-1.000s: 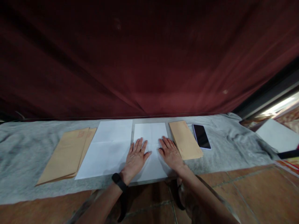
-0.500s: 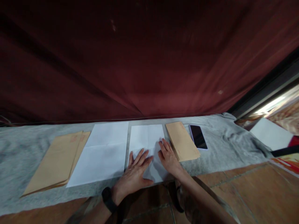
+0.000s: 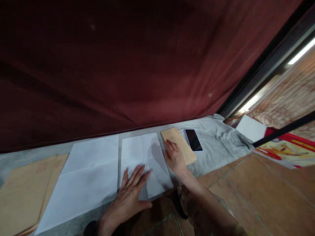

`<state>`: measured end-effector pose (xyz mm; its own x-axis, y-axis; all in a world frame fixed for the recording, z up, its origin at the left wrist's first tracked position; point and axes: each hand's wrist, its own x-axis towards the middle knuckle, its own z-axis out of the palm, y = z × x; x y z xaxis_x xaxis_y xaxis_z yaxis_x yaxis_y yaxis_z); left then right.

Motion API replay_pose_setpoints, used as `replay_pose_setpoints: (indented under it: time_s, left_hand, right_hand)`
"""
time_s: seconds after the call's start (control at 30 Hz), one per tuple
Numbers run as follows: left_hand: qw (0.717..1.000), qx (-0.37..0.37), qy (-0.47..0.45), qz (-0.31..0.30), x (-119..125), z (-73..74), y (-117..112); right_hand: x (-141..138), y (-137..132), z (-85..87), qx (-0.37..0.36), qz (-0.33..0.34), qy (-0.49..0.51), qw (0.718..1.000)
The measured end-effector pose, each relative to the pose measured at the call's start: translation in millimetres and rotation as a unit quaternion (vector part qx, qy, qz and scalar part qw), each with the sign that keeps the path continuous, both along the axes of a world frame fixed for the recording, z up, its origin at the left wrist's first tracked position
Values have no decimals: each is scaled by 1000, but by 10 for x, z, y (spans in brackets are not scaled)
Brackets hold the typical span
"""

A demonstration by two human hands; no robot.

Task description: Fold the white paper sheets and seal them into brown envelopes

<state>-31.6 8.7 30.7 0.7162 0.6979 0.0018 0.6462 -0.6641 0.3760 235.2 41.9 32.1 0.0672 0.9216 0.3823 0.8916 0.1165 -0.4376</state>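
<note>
My left hand (image 3: 130, 193) lies flat with fingers spread on the near part of a white sheet of paper (image 3: 141, 149) spread on a grey cloth (image 3: 216, 136). My right hand (image 3: 174, 157) rests open at the sheet's right edge, its fingers touching the near end of a brown envelope (image 3: 178, 139). A black phone (image 3: 193, 140) lies just right of that envelope. A second, larger white sheet (image 3: 86, 170) lies to the left of my left hand.
A stack of brown envelopes (image 3: 22, 193) sits at the far left on the cloth. A dark red curtain (image 3: 123, 65) hangs right behind the cloth. At the right lie a white sheet (image 3: 251, 127) and a colourful poster (image 3: 283, 147) on the tiled floor (image 3: 258, 193).
My right hand slid from the middle of the sheet to the brown envelope's near end. My left hand moved down toward the sheet's near edge. The view swung to the right.
</note>
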Motion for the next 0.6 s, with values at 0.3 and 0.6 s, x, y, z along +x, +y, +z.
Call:
replay_pose_setpoints:
  time_s: [0.3,0.6]
  left_hand:
    - [911,-256,-298,128,733,-84,143]
    - [703,-451,-488,253,1450,-43,279]
  right_hand:
    - [804,-385,229,-106,-266,-55,957]
    - [755,-543,303,-192,-294,-103,931]
